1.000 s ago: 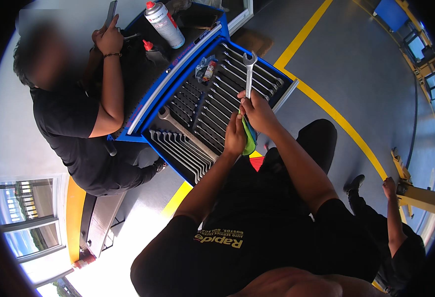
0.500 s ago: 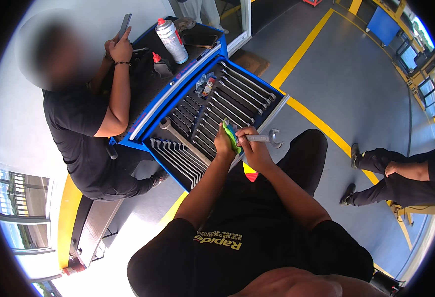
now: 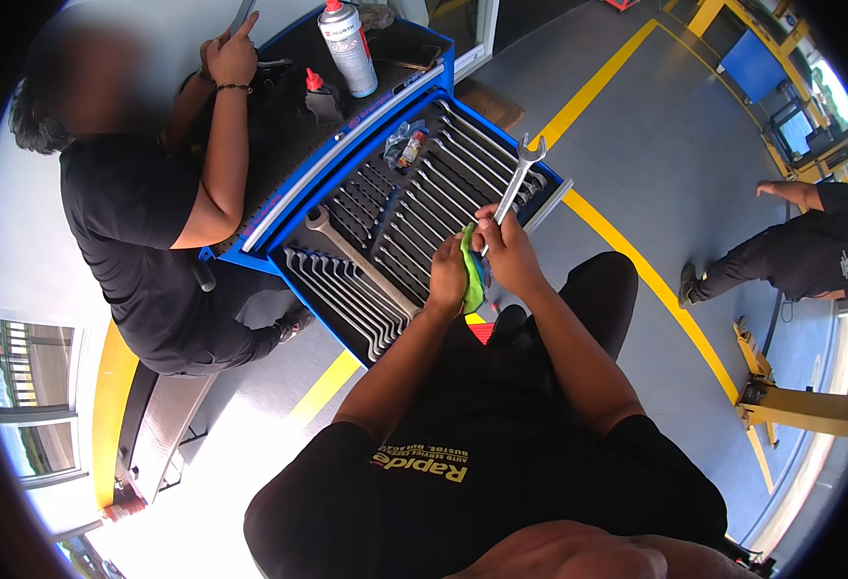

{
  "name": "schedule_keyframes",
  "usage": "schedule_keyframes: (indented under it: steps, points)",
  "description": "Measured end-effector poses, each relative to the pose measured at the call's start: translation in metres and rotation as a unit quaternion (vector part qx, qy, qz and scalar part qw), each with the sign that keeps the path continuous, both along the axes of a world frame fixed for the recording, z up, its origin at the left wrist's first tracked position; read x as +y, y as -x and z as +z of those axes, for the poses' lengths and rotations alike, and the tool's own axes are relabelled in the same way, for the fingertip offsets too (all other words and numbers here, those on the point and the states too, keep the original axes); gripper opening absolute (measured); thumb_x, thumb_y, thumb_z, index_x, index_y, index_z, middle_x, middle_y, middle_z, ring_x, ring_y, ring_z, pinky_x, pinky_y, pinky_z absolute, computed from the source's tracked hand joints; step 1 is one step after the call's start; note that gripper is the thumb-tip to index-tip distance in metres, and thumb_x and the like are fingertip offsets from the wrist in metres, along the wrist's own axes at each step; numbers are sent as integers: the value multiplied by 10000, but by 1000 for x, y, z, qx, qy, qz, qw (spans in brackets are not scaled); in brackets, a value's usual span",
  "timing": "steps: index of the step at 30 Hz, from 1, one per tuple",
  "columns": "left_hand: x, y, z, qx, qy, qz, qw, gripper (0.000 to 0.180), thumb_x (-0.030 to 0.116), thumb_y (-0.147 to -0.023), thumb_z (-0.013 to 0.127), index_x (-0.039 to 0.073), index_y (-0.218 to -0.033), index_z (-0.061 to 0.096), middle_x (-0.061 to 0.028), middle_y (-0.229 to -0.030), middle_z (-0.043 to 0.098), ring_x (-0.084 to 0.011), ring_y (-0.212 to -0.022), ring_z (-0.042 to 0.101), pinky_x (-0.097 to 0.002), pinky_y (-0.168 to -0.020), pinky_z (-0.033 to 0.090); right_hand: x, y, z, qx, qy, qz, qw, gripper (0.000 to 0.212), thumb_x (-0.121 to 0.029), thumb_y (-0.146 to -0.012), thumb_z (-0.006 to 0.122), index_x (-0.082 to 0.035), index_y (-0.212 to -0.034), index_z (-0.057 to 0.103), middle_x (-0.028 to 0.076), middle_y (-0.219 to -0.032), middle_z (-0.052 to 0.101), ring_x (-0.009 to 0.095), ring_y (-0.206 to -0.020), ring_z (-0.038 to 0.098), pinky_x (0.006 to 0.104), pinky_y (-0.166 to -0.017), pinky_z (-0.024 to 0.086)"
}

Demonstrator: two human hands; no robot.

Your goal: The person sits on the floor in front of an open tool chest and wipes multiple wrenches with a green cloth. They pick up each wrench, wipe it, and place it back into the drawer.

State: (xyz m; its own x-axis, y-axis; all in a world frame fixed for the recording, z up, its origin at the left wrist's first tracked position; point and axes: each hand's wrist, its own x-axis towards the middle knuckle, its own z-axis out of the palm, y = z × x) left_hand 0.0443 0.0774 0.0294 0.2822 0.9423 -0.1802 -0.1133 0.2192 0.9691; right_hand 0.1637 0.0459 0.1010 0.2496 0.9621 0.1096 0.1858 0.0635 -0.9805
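My right hand [image 3: 507, 253] grips a silver wrench [image 3: 516, 185] with its open jaw pointing up and away from me. The wrench's lower end is hidden by my fingers. Closed around a bright green cloth [image 3: 474, 275], my left hand [image 3: 447, 274] is right beside the right one, the cloth between them. Both hands are over the near edge of an open blue tool drawer [image 3: 295, 289]. Rows of wrenches lie in its dark tray, among them one long, large wrench [image 3: 361, 259] set slantwise across the others.
On the cabinet top stand a spray can [image 3: 349, 50] and a dark bottle with a red cap [image 3: 321, 96]. A plastic-wrapped item [image 3: 408, 148] lies in the drawer. A person [image 3: 144, 222] at left holds a phone; another person [image 3: 810, 241] is at right near a yellow lift arm [image 3: 810, 409].
The wrench has swung from pointing right to pointing up and away, over the drawer's right side. My hands remain together at the cloth. The person at right has shifted farther away.
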Motion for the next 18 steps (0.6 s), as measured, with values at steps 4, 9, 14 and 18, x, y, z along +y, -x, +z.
schedule_keyframes:
  steps: [4,9,14,18]
  points:
    - [55,15,-36,-210,269,118,932,313,304,-1040,397,77,-985,606,-52,-792,598,-184,-682,604,-353,-609,497,10,20,-9,-25,-2,79,997,152,-149,-1053,462,-48,-1147,525,69,-915,642,127,-734,567,294,-708,489]
    - [48,3,-19,-259,212,38,942,319,290,-1062,359,55,-1045,574,-93,-904,631,-199,-822,652,-328,-739,543,13,24,-17,-106,-116,28,987,219,-183,-1056,469,-23,-1173,563,128,-951,658,265,-813,658,380,-747,513]
    - [-3,-46,-25,8,-25,-26,999,322,190,-1052,378,-16,-1119,615,-151,-989,675,-243,-920,638,-373,-872,479,25,-19,-7,-116,78,-21,990,272,-222,-1059,460,-48,-1242,562,75,-674,616,215,-638,630,370,-633,496]
    - [30,-28,-36,78,-18,-98,992,315,257,-1062,416,28,-1021,629,-53,-841,615,-123,-774,565,-294,-742,462,12,-20,-18,-57,66,-55,995,235,-199,-1056,460,-43,-1201,560,68,-802,672,171,-651,603,332,-627,485]
